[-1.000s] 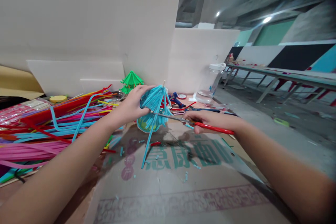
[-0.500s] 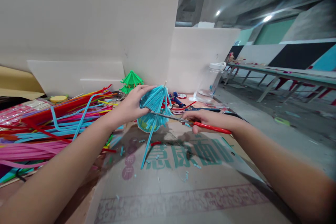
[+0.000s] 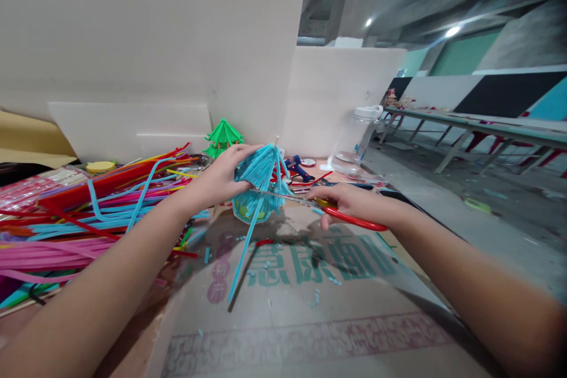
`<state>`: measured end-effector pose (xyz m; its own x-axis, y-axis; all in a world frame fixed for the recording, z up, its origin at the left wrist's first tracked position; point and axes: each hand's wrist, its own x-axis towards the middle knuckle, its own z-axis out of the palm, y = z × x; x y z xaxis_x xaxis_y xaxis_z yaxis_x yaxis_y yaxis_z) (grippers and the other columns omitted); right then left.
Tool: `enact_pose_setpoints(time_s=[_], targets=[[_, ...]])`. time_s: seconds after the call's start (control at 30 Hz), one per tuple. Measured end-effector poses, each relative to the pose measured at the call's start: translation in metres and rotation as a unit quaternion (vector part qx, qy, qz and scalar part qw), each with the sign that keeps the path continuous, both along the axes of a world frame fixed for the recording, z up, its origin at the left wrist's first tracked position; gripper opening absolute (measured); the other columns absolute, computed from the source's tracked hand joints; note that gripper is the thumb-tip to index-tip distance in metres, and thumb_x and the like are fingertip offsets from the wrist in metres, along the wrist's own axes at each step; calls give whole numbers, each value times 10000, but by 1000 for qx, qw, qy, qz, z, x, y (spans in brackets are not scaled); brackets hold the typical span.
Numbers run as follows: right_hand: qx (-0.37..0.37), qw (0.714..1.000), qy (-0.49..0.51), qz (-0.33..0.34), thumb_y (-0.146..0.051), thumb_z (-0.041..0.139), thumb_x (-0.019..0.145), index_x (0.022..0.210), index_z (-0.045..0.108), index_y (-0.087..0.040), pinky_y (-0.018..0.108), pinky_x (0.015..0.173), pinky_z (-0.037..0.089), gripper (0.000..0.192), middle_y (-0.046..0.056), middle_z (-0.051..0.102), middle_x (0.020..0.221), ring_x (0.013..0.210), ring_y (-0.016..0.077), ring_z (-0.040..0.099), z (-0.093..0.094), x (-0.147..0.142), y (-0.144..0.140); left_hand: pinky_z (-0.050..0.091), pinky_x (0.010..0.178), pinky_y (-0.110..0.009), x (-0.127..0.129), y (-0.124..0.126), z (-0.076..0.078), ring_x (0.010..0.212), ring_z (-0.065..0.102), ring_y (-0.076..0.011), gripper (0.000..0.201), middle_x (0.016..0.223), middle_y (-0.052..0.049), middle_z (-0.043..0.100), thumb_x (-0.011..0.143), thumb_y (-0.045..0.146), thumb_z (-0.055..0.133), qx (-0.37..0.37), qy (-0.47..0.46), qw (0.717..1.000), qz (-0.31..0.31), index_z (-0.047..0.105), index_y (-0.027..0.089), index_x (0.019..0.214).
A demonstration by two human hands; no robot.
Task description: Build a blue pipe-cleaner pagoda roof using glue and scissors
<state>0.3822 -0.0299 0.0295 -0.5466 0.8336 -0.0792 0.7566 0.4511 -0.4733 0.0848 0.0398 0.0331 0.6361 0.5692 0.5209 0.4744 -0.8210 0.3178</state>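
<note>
Blue pipe cleaners, laid side by side, form a cone-shaped roof with a thin stick poking from its peak. My left hand is closed on the roof's left side, thumb at its lower edge. In my right hand is a pair of scissors with red handles. Their blades lie across the front of the roof, tips close to my left thumb. One long blue pipe cleaner hangs down from the roof toward the cardboard. Under the roof is a green-and-blue rounded base, partly hidden.
A printed cardboard sheet covers the work surface, with small blue clippings scattered on it. Piles of coloured pipe cleaners lie left. Behind stand a green tiered roof model, a blue glue gun and a clear bottle.
The loose lower end of the long blue pipe cleaner has swung left and nearer to me. The scissors' red handle has dropped slightly, spreading the handles a little. My left hand stays almost still.
</note>
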Motion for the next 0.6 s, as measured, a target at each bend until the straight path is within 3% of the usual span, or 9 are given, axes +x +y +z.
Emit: enact_pose_setpoints(time_s=[0.17,0.37,0.43,0.6], targets=[[9,999,-37,11,-294,548,844,1155,620,-211,265,665,395,330,12,721,847,744,173,603,2,-4,-1,349,1121,-383,-2,7,-5,1331,419,-279,760,1415,-89,457,745,224,620,-4,-10,1000,5,371,212,1463],[9,993,-114,1,-386,632,780,1186,625,-287,281,728,431,418,34,691,1133,944,245,630,-5,11,7,329,1132,-434,-4,22,-13,1334,409,-307,788,1398,-166,462,751,298,645,-3,-34,995,93,364,104,1461],[-8,990,-144,-13,-395,639,770,1215,614,-318,287,719,442,453,29,695,1132,938,255,644,-13,18,12,320,1136,-453,-7,25,-13,1343,399,-322,829,1410,-192,453,743,345,666,-19,-23,994,103,351,72,1460],[-12,993,-115,4,-341,624,787,1215,621,-270,300,794,473,434,62,688,1142,991,248,644,-32,18,19,380,1093,-492,-23,19,-3,1334,435,-350,894,1461,-156,447,732,508,691,-79,21,993,82,332,182,1483]])
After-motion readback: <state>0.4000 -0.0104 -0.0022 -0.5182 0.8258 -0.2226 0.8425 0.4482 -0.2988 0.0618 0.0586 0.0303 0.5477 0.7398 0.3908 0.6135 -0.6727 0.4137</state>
